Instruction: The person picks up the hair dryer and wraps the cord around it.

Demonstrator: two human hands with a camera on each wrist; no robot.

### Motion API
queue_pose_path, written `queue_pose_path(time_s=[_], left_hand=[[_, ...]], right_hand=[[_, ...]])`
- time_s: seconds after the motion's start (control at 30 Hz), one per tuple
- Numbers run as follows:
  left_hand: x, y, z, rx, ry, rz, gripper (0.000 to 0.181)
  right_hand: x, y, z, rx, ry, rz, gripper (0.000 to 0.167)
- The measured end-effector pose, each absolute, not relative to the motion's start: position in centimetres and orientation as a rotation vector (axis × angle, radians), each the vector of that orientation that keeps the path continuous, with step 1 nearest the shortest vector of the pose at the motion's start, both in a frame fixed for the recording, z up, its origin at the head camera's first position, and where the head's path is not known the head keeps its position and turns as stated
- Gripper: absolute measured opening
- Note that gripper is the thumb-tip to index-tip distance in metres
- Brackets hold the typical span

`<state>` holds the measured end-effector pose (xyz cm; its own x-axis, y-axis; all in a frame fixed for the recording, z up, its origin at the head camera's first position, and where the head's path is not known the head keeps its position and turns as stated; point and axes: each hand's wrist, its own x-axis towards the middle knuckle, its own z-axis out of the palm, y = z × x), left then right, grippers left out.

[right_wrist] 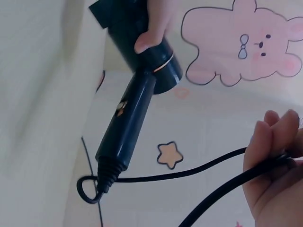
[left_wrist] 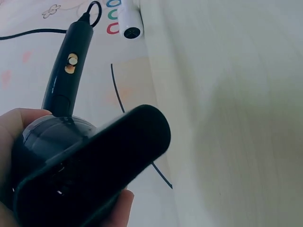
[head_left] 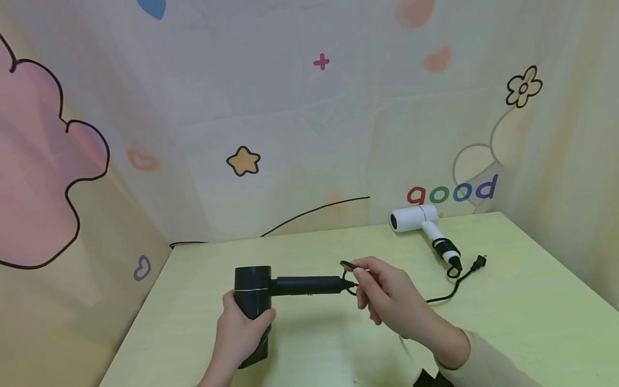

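Observation:
A dark hair dryer (head_left: 307, 285) is held above the table, its handle level and pointing right in the head view. My left hand (head_left: 238, 336) grips its barrel, thumb on the near side. The flat black nozzle (left_wrist: 150, 125) fills the front of the left wrist view. Beyond the handle's end, my right hand (head_left: 394, 298) pinches the black cord (head_left: 347, 264). In the right wrist view the cord (right_wrist: 222, 191) passes between the curled fingers, and a small loop hangs at the handle's tip. Part of the cord is hidden behind the right hand.
A white hair dryer (head_left: 411, 219) lies at the back right, black cord wound round its handle. Near it rests a two-pin plug (head_left: 479, 262); its cord runs behind my right hand. A black object (head_left: 430, 378) is cut off at the bottom edge. A printed curtain (head_left: 290, 107) backs the table.

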<state>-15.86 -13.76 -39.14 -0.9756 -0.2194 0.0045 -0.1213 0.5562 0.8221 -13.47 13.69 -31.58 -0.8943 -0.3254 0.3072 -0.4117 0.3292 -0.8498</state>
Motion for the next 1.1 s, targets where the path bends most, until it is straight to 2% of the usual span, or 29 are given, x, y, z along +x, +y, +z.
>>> queue_pose_path(time_s=[0.13,0.33,0.53,0.87,1.1], left_hand=[[-16.1,-14.0,-39.2,0.341,-2.659,-1.411,0.089],[-16.2,-14.4,-38.9,0.395,-2.607,-1.439,0.089],[-16.0,-14.4,-38.6,0.444,-2.537,-1.611,0.090],[-15.5,-14.1,-38.0,0.433,-2.448,-1.881,0.080],[-15.1,-14.1,-37.6,0.402,-2.376,-2.051,0.080]], right_hand=[[-12.0,13.5,-31.7,0.924,-2.436,1.550,0.018],[-10.4,13.2,-33.0,1.323,-2.359,1.356,0.020],[-9.8,12.7,-34.3,1.492,-2.565,1.333,0.025],[-10.4,12.6,-36.8,1.539,-2.684,1.385,0.027],[-11.8,13.0,-38.0,1.234,-2.934,1.626,0.032]])
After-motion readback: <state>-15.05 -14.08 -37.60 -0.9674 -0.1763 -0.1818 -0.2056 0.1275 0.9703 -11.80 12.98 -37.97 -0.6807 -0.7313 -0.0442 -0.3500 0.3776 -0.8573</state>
